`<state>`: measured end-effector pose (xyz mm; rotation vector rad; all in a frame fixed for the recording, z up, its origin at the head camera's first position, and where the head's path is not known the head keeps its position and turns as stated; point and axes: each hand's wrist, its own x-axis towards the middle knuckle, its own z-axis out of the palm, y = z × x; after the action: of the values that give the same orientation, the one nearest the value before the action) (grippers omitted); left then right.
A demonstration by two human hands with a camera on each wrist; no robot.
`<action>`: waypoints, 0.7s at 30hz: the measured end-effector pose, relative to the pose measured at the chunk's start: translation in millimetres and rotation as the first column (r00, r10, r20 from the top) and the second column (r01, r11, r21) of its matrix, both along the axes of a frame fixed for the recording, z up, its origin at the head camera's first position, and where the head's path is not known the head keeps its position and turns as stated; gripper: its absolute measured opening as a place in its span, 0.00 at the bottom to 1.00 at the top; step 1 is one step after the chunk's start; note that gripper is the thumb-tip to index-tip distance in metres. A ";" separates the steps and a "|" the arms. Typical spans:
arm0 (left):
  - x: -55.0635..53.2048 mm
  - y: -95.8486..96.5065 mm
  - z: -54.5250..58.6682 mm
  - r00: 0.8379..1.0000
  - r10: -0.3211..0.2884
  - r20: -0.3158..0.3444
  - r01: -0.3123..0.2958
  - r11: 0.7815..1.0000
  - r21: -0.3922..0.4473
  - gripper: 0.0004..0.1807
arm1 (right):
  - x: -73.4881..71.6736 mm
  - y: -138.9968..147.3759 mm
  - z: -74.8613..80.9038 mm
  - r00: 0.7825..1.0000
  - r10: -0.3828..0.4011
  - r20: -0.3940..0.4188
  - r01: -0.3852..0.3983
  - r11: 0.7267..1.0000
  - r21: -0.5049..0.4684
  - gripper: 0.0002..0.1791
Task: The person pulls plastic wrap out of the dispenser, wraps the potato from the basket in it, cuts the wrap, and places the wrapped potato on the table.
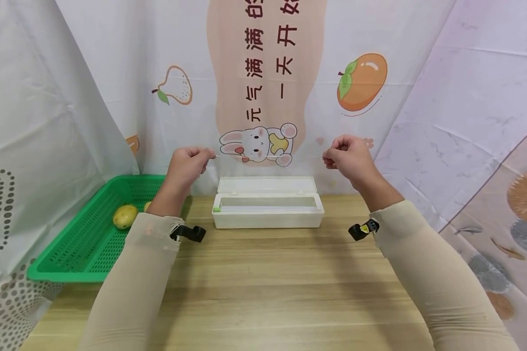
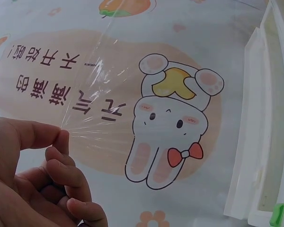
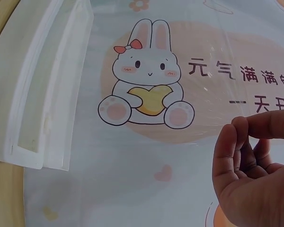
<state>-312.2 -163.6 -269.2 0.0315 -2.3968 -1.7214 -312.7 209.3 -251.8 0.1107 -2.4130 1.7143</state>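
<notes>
A sheet of clear plastic wrap (image 2: 92, 125) is stretched between both hands, its creases fanning out from the pinched corner in the left wrist view. My left hand (image 1: 188, 163) pinches one corner between thumb and forefinger. The opposite corner is pinched by my right hand (image 1: 348, 157), thumb against forefinger, as the right wrist view shows. Both hands are raised in front of the printed curtain, above and to either side of a white wrap dispenser box (image 1: 268, 219). The box's lid (image 1: 267, 185) stands up at the back, and a green slider (image 1: 217, 209) sits at its left end.
At the left, a green plastic basket (image 1: 66, 277) holds yellow fruit (image 1: 125, 216), partly behind my left forearm. The wooden table (image 1: 263, 292) runs under the box. A white curtain (image 1: 180, 126) with a printed rabbit and lettering hangs behind, touching the table's back edge.
</notes>
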 end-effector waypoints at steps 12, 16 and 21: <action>0.6 2.8 6.2 1.000 -0.001 0.003 0.001 1.000 -0.001 0.18 | 1.2 0.6 5.2 1.000 -0.010 -0.003 0.010 1.000 -0.016 0.08; 1.4 3.3 8.2 1.000 -0.003 -0.005 0.003 1.000 0.013 0.17 | 1.7 0.0 7.7 1.000 -0.011 -0.001 0.011 1.000 -0.013 0.07; 2.1 2.7 9.8 1.000 -0.004 -0.021 0.004 1.000 0.031 0.17 | 2.7 -0.6 11.4 1.000 -0.008 0.004 0.008 1.000 -0.019 0.07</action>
<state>-310.0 -160.9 -259.4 0.0135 -2.3570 -1.7523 -310.0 208.6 -240.3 0.0949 -2.3959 1.7348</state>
